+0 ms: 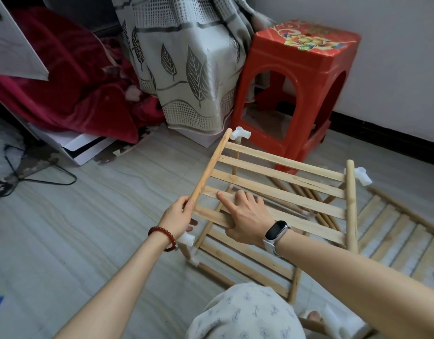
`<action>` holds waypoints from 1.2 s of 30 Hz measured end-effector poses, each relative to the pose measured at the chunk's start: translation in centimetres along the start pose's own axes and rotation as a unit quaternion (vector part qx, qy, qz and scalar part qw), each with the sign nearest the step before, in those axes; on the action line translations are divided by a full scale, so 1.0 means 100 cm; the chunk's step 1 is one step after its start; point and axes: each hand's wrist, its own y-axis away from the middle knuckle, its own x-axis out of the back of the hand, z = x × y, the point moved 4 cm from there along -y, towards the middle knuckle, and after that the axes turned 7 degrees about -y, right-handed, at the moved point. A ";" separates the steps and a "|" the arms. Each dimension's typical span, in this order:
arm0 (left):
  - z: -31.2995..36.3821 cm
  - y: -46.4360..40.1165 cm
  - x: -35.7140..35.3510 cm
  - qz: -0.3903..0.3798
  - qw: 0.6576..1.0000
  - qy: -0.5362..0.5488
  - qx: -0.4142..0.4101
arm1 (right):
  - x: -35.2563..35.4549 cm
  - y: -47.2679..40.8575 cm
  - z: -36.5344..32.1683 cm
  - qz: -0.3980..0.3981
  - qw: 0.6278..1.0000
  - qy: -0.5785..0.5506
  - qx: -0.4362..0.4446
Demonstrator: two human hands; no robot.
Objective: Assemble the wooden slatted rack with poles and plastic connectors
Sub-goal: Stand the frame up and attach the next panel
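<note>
1. The left hand (pixel 178 216) curls its fingers round the near end of the slatted panel's (pixel 279 189) side pole (pixel 210 166).
2. The right hand (pixel 244 217) lies flat on the near slats, fingers fairly straight, gripping nothing.
3. The panel sits tilted above a lower frame, beside white plastic connectors (pixel 239 133) (one at each far corner).
4. Another slatted panel (pixel 394 236) lies flat on the grey wood-grain floor (pixel 88 228).
5. A red plastic stool (pixel 296 94) stands by the white wall; a leaf-print curtain (pixel 186 69) hangs beside it.
</note>
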 end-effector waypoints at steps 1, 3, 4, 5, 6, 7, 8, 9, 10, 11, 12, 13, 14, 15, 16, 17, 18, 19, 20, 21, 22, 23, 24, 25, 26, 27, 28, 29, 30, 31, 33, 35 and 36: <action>0.008 -0.007 0.002 -0.003 0.998 -0.055 -0.005 | 0.001 -0.001 0.001 0.000 1.000 -0.001 -0.004; 0.028 -0.025 0.005 -0.012 0.991 -0.133 -0.016 | 0.003 -0.002 0.002 -0.001 1.000 0.005 -0.002; 0.039 -0.033 0.006 -0.018 0.989 -0.147 -0.020 | 0.003 -0.002 0.002 -0.002 1.000 0.008 0.005; 0.049 -0.043 0.005 -0.022 0.989 -0.142 -0.019 | 0.004 -0.002 0.001 -0.003 1.000 0.011 0.015; 0.057 -0.053 0.003 -0.022 0.991 -0.128 -0.012 | 0.004 -0.002 0.000 -0.005 1.000 0.013 0.026; 0.065 -0.062 -0.001 -0.018 0.993 -0.120 -0.003 | 0.003 -0.002 0.000 -0.010 0.999 0.015 0.036; 0.069 -0.068 -0.005 -0.014 0.992 -0.128 0.003 | 0.003 -0.002 -0.001 -0.015 0.999 0.016 0.044; 0.072 -0.075 -0.011 -0.004 0.989 -0.149 0.003 | 0.002 0.000 0.000 -0.022 0.998 0.014 0.049; 0.073 -0.078 -0.014 0.020 0.984 -0.177 -0.001 | 0.003 0.001 0.000 -0.031 0.998 0.010 0.057; 0.072 -0.078 -0.015 0.050 0.978 -0.203 -0.006 | 0.005 0.003 0.002 -0.043 0.997 0.005 0.066; 0.071 -0.078 -0.015 0.076 0.972 -0.221 -0.015 | 0.008 0.005 0.004 -0.057 0.996 -0.006 0.074; 0.069 -0.076 -0.015 0.093 0.969 -0.226 -0.026 | 0.011 0.007 0.008 -0.071 0.994 -0.026 0.078; 0.067 -0.076 -0.015 0.101 0.968 -0.225 -0.039 | 0.015 0.010 0.014 -0.074 0.993 -0.054 0.076; 0.066 -0.075 -0.016 0.102 0.968 -0.223 -0.051 | 0.021 0.014 0.021 -0.060 0.992 -0.083 0.070; 0.066 -0.075 -0.017 0.101 0.968 -0.220 -0.060 | 0.029 0.018 0.030 -0.028 0.992 -0.100 0.066; 0.066 -0.074 -0.016 0.099 0.969 -0.216 -0.066 | 0.036 0.023 0.040 0.017 0.994 -0.096 0.058; 0.066 -0.073 -0.016 0.096 0.970 -0.210 -0.070 | 0.044 0.027 0.052 0.068 0.994 -0.077 0.042; 0.066 -0.072 -0.016 0.094 0.971 -0.206 -0.073 | 0.052 0.032 0.066 0.115 0.992 -0.059 0.009; 0.065 -0.072 -0.016 0.093 0.972 -0.204 -0.075 | 0.060 0.036 0.082 0.157 0.986 -0.047 -0.043; 0.063 -0.071 -0.016 0.092 0.972 -0.202 -0.076 | 0.068 0.040 0.101 0.190 0.975 -0.040 -0.110; 0.062 -0.070 -0.016 0.091 0.973 -0.200 -0.075 | 0.074 0.045 0.120 0.211 0.959 -0.037 -0.187; 0.061 -0.069 -0.016 0.090 0.973 -0.197 -0.074 | 0.078 0.052 0.139 0.216 0.938 -0.039 -0.269; 0.059 -0.068 -0.016 0.091 0.973 -0.197 -0.074 | 0.080 0.059 0.152 0.206 0.915 -0.049 -0.342; 0.058 -0.067 -0.015 0.092 0.973 -0.198 -0.074 | 0.078 0.066 0.162 0.191 0.895 -0.076 -0.397; 0.057 -0.067 -0.014 0.093 0.973 -0.197 -0.072 | 0.073 0.072 0.168 0.177 0.873 -0.130 -0.435; 0.057 -0.067 -0.013 0.094 0.974 -0.195 -0.070 | 0.068 0.075 0.171 0.164 0.848 -0.199 -0.462; 0.056 -0.068 -0.012 0.093 0.974 -0.195 -0.069 | 0.063 0.077 0.173 0.149 0.822 -0.269 -0.480; 0.056 -0.069 -0.012 0.092 0.973 -0.199 -0.068 | 0.059 0.078 0.175 0.131 0.801 -0.323 -0.487; 0.055 -0.069 -0.011 0.094 0.972 -0.203 -0.066 | 0.057 0.079 0.176 0.114 0.792 -0.355 -0.483; 0.054 -0.070 -0.010 0.096 0.972 -0.206 -0.066 | 0.057 0.081 0.177 0.108 0.790 -0.369 -0.477; 0.054 -0.068 -0.012 0.101 0.971 -0.209 -0.065 | 0.056 0.093 0.185 0.120 0.764 -0.405 -0.488; 0.054 -0.067 -0.013 0.110 0.970 -0.210 -0.060 | 0.050 0.106 0.186 0.095 0.706 -0.484 -0.509; 0.055 -0.066 -0.014 0.113 0.969 -0.214 -0.059 | 0.048 0.112 0.183 0.074 0.677 -0.522 -0.513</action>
